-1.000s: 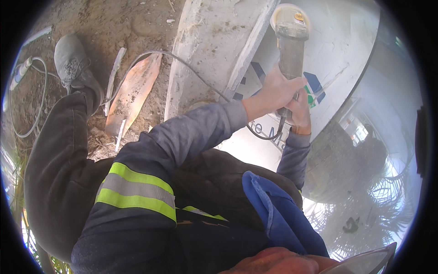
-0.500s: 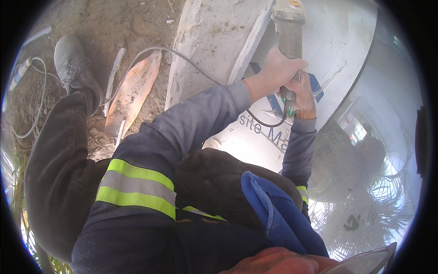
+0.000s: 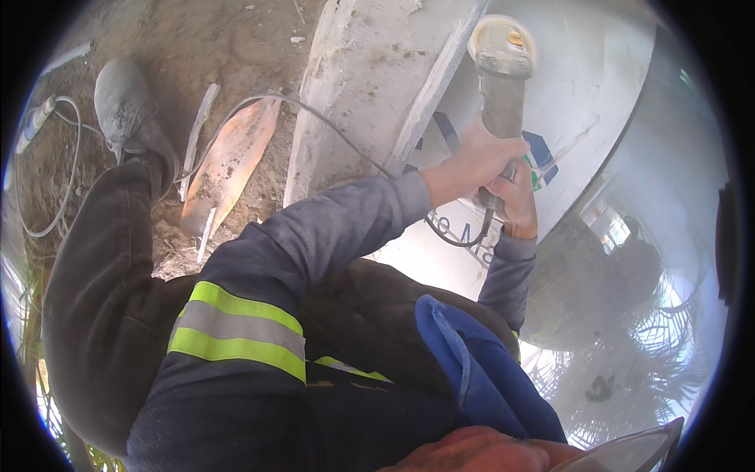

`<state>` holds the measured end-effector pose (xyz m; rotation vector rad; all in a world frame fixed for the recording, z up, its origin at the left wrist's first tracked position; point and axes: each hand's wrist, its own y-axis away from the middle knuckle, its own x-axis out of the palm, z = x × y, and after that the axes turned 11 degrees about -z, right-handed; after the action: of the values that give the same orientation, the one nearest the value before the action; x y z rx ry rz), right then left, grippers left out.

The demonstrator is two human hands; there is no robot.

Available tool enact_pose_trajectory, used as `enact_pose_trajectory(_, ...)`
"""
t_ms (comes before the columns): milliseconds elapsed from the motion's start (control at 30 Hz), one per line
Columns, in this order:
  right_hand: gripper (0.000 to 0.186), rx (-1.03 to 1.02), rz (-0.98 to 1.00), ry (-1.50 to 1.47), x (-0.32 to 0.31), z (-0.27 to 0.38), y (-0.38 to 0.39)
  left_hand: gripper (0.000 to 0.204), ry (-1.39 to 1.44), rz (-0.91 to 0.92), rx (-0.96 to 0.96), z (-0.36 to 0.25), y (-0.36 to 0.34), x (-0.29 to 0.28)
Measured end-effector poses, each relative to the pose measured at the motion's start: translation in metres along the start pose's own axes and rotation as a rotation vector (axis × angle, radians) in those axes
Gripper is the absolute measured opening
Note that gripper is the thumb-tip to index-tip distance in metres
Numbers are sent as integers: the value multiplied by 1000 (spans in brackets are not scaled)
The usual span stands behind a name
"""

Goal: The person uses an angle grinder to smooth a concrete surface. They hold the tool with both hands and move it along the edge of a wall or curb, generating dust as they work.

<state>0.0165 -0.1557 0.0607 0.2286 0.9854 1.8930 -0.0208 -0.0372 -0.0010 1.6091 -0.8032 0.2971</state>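
Both my hands are closed round a dusty angle grinder (image 3: 503,98), which lies lengthwise away from me over a white curved panel (image 3: 586,86). My left hand (image 3: 478,151) wraps the middle of its body. Behind it, nearer to me, my right hand (image 3: 517,197) grips the rear end, where the power cord (image 3: 464,242) comes out. The grinder's head and round pale disc (image 3: 481,33) are at the far end, blurred at the rim. A thin dark line marks the panel to the right of my hands. Whether the disc touches the panel I cannot tell.
A long pale slab (image 3: 362,94) with a raised edge lies left of the panel. The cord crosses it and an orange-brown strip (image 3: 232,165) on the dirt. My shoe (image 3: 124,102) is beside narrow white offcuts (image 3: 200,130). A cable connector (image 3: 35,126) lies far left.
The grinder and both hands have come back toward me and slightly down in the picture. Its head and disc, cut off at the top before, now show whole.
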Motion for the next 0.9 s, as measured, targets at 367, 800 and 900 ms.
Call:
enact_pose_trajectory(367,35,22,152,10,-6,11,-34,39,-79,-21,-15,-25,-19,4)
enact_pose_trajectory(800,38,18,30,15,-4,1,-7,37,-37,2,-6,-5,-5,1)
enact_pose_trajectory(900,37,-13,-3,43,3,1,1,37,-48,7,35,-1,1,-5)
